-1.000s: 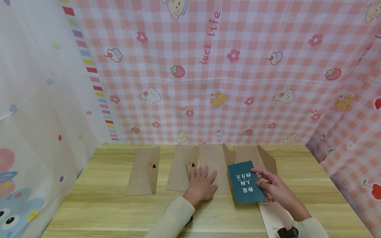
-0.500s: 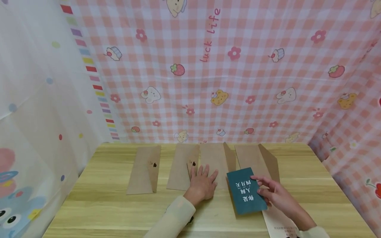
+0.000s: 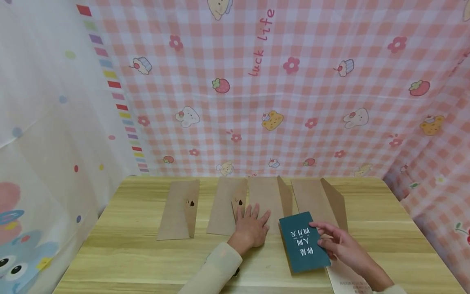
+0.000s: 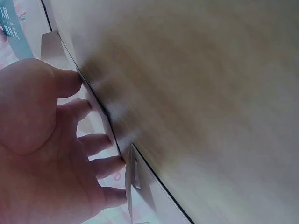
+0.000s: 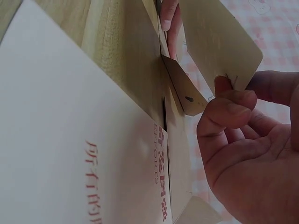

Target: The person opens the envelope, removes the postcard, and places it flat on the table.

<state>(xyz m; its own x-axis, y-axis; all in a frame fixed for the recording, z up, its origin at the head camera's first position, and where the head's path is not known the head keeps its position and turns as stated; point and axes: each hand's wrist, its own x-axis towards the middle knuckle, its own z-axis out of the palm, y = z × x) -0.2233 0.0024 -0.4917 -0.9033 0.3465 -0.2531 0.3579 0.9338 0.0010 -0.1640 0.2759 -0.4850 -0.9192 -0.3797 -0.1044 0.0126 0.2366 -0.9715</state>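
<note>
While the right hand [image 3: 341, 247] pinches a dark-teal rectangular card [image 3: 304, 243], lower right of frame, the left hand [image 3: 250, 229], fingers spread, rests on a brown paper envelope [image 3: 263, 192]. Step judged: positioning the card; next move needs edge alignment.

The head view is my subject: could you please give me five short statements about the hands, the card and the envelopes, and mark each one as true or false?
1. The right hand pinches the teal card. True.
2. The teal card is printed in red. False: it is printed in white.
3. Four brown envelopes lie on the table. True.
4. The left hand is spread out. True.
5. The teal card is inside one of the brown envelopes. False: it is outside them, in the right hand.
</note>
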